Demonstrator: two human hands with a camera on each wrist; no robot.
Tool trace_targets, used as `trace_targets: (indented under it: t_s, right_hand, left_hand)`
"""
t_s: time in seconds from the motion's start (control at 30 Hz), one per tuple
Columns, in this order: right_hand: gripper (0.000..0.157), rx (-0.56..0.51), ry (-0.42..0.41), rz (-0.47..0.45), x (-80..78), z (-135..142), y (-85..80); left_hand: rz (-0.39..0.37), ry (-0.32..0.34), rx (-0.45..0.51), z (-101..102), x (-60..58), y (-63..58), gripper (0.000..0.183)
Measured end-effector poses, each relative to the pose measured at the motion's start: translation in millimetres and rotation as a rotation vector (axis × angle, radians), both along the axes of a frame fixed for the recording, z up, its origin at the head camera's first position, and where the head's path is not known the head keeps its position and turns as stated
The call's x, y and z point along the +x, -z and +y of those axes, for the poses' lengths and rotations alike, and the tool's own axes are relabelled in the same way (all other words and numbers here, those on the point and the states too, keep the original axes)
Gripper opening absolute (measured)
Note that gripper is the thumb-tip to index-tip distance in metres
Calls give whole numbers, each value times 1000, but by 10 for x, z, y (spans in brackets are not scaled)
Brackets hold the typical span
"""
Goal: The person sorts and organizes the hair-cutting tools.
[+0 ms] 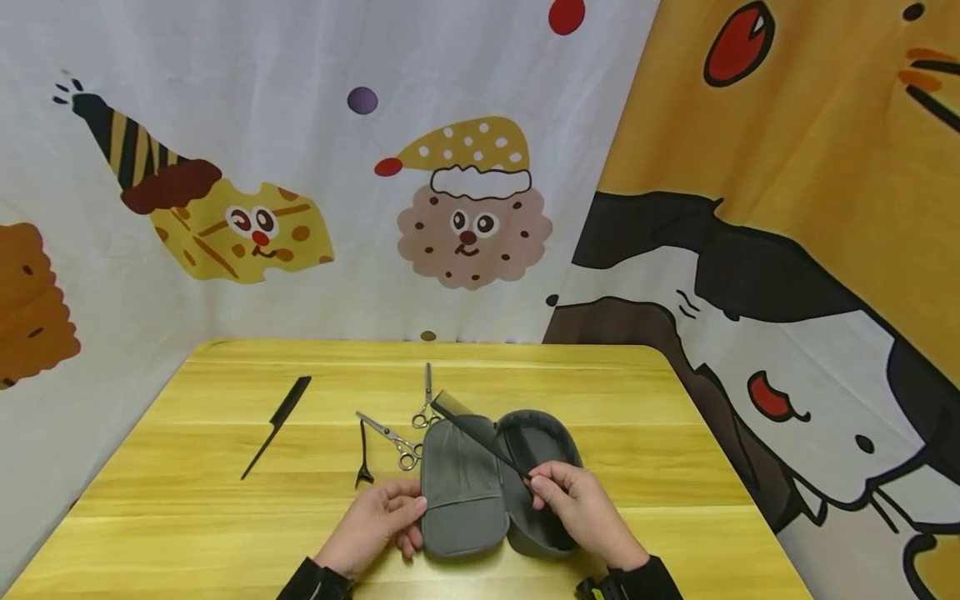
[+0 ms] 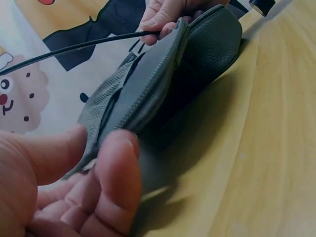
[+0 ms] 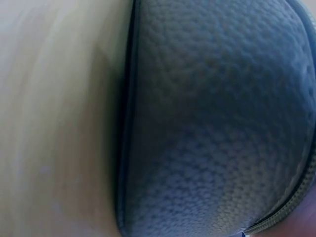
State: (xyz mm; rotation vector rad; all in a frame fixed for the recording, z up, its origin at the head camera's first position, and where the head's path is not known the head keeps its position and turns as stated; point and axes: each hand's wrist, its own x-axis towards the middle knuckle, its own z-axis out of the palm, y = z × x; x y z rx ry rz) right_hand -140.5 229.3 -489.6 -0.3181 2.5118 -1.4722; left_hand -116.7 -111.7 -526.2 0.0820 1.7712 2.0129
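Observation:
A grey zippered case (image 1: 465, 525) lies unfolded near the front of the table, its pocketed flap on the left and its deep half (image 1: 551, 421) on the right. At the flap's left edge, my left hand (image 1: 382, 517) pinches the border between thumb and fingers. My right hand (image 1: 581, 504) holds a black comb (image 1: 476, 433) by one end, slanted up and left across the case. In the left wrist view the flap's zipper edge (image 2: 148, 91) rises from the fingertips. Pebbled grey case wall (image 3: 222, 123) fills most of the right wrist view.
Left of the case lie scissors (image 1: 386, 429), with a second pair (image 1: 428, 387) behind them. A thin black tool with a forked end (image 1: 363, 477) is beside the scissors. A black tail comb (image 1: 285, 408) lies farther left on the wooden table (image 1: 187, 517). Printed curtains stand behind.

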Motion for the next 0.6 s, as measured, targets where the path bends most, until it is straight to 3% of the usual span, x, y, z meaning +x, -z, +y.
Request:
trace_targets:
  t_s: [0.17,0.6]
  right_hand:
    - [32,-4,1,-4,9,-3,-17]
    - [30,-8,20,-9,24,-8,-17]
  left_hand:
    - [31,58,20,22,-1,11,64]
    - [52,71,23,9,22,46,54]
